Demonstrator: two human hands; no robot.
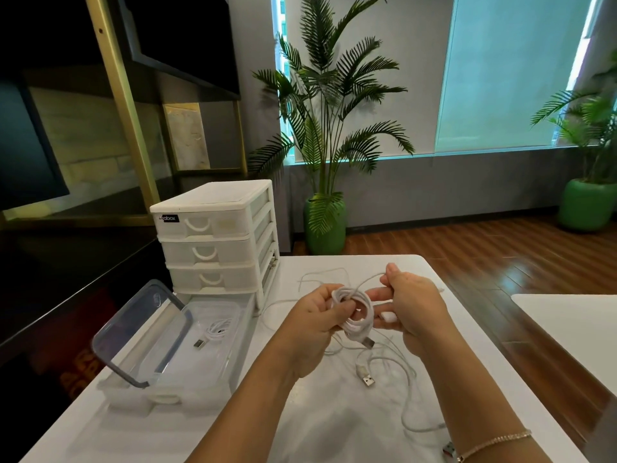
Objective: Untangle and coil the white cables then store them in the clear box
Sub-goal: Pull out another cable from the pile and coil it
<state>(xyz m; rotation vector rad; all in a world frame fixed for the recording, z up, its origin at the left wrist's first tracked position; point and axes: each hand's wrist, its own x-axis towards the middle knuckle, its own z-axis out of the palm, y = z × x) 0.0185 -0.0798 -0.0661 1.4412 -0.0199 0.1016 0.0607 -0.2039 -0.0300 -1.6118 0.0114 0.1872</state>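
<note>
Coiling is the step in hand: the left hand (315, 324) grips a white coil (355, 317) above the white table (460, 315), while the right hand (412, 310) seems to pinch its free strand, fingers curled. One coiled cable (217, 330) already lies in the clear box (187, 355), left of the coil, lid raised. Loose cables (397, 369) sprawl beneath. Next: finish winding, then reach left to the box. Behind it stands a drawer unit (217, 238); beyond, a potted palm (329, 135)

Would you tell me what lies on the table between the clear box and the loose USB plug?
In the head view, only bare white table lies between the clear plastic box and the loose silver USB plug.
</note>
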